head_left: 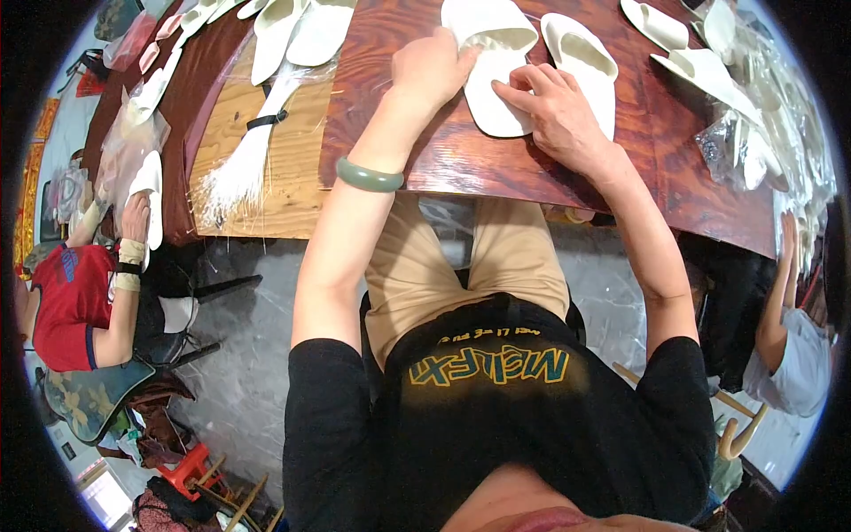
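A white slipper [492, 22] lies on the dark red-brown table, its toe strap pointing away from me and its heel toward me. My left hand [434, 66] grips its left edge, with the thumb reaching to the strap's opening. Over the sole's right side, my right hand [563, 115] has its fingers bent and drawn together. Whether anything small sits between those fingertips is hidden. Another white slipper [585, 53] lies close on the right, partly covered by my right hand.
White bristles bound with a black tie [261, 120] lie on bare plywood at the left, below more white slippers [315, 35]. On the right are slippers in clear plastic bags [753, 151]. A co-worker in red [66, 306] sits at the left, another person [789, 355] at the right.
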Action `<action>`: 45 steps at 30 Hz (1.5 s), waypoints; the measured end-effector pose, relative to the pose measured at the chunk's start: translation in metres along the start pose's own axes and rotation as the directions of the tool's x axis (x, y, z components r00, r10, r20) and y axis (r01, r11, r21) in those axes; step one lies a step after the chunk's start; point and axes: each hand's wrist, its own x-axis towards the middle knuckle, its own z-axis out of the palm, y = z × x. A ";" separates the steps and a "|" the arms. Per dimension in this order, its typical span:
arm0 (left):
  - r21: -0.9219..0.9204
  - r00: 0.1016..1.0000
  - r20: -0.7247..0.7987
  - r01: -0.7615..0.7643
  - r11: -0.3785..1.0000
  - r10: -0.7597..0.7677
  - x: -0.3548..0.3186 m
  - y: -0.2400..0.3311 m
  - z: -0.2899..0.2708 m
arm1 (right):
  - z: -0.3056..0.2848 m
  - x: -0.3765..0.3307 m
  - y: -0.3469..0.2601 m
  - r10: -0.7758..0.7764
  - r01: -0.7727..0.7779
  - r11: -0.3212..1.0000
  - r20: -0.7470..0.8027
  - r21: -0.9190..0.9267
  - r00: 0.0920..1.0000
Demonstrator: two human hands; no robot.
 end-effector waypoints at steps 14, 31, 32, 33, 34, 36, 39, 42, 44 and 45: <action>-0.060 1.000 0.024 -0.012 0.998 0.013 -0.058 0.008 -0.025 | 0.001 -0.039 0.049 0.341 -0.295 0.911 -0.123 0.288 0.932; -0.888 0.957 -0.283 -0.285 0.360 0.061 -0.133 0.062 -0.002 | -0.029 -0.035 -0.082 0.417 -0.195 0.583 -0.085 0.788 0.905; -0.889 0.957 -0.284 -0.285 0.358 0.059 -0.136 0.062 -0.007 | -0.031 -0.037 -0.078 0.416 -0.196 0.584 -0.083 0.787 0.906; -0.833 0.978 -0.174 -0.209 0.513 0.117 -0.140 0.059 -0.015 | -0.034 -0.040 -0.073 0.449 -0.235 0.612 -0.088 0.755 0.889; -0.742 0.986 -0.055 -0.145 0.654 0.156 -0.142 0.059 -0.021 | -0.039 -0.043 -0.067 0.482 -0.274 0.638 -0.096 0.719 0.871; -0.717 0.973 -0.167 -0.231 0.658 0.160 -0.145 0.049 -0.015 | -0.053 -0.052 -0.057 0.576 -0.361 0.590 -0.064 0.722 0.815; -0.674 0.979 -0.010 -0.157 0.721 0.204 -0.153 0.033 -0.026 | -0.058 -0.067 -0.035 0.719 -0.367 0.306 0.040 0.878 0.694; -0.549 0.961 0.157 -0.109 0.829 0.230 -0.157 0.026 -0.037 | -0.058 -0.063 -0.024 0.734 -0.434 0.266 0.111 0.861 0.670; -0.512 0.969 0.163 -0.079 0.856 0.187 -0.163 0.030 -0.038 | -0.053 -0.046 -0.024 0.633 -0.515 0.481 0.125 0.709 0.764; -0.480 0.975 0.168 -0.051 0.876 0.149 -0.165 0.032 -0.037 | -0.045 -0.036 -0.022 0.581 -0.447 0.568 0.048 0.691 0.813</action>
